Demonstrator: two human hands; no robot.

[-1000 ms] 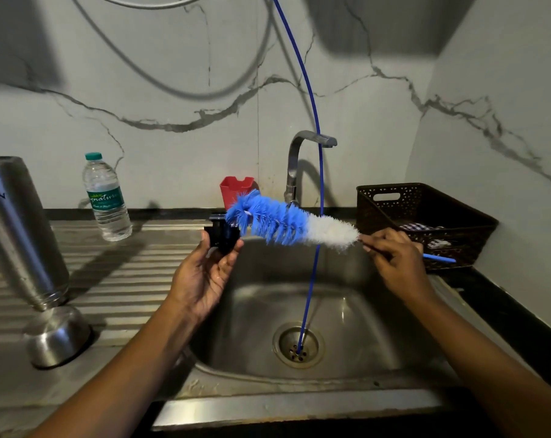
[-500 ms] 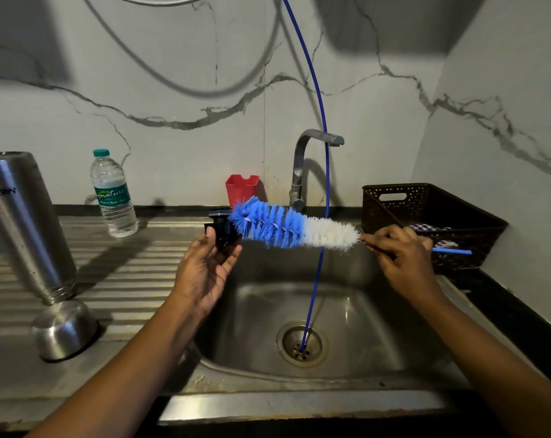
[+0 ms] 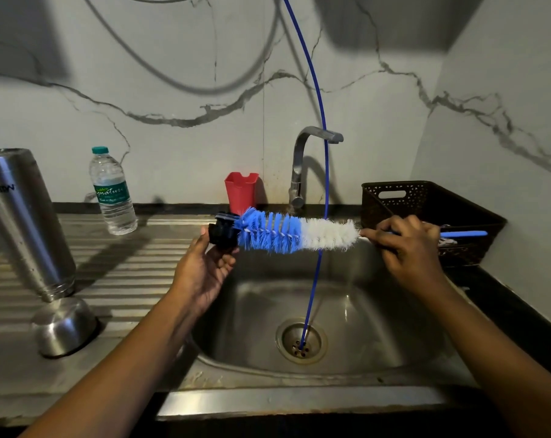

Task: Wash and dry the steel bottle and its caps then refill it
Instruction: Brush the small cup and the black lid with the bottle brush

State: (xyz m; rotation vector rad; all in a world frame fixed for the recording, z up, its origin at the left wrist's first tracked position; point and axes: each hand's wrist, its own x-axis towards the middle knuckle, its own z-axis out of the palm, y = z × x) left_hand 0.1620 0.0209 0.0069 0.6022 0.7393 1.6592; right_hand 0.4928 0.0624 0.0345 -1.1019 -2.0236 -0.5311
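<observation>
**Inspector:** Begin left of the sink [image 3: 378,327]. What is standing there?

**Assistant:** The steel bottle [image 3: 24,222] is standing mouth down on the drainboard, well left of the sink, with its lettering upside down. It is likely draining. Its left side is running out of frame. The domed steel cap [image 3: 64,325] is lying rim down just in front of it. A plastic water bottle [image 3: 113,191] is standing further back, nearer the sink, probably waiting for the refill.

**Inspector:** And over the sink?

**Assistant:** The left hand [image 3: 201,270] is pinching the black inner cap [image 3: 223,232] between thumb and fingers above the sink's left rim. The right hand [image 3: 406,248] is gripping the bottle brush [image 3: 296,233] by its handle, just behind the white bristles, and is pressing the blue tip into the cap. I judge both are being held over the sink so drips fall in.

**Inspector:** Anything unclear?

**Assistant:** Bristles are hiding the cap's inside. No water is showing at the tap [image 3: 302,165]. The blue tube [image 3: 323,184] is dropping into the sink's drain, and its top is cut off. The basket [image 3: 425,216] right of the sink is holding items too dark to name.
</observation>
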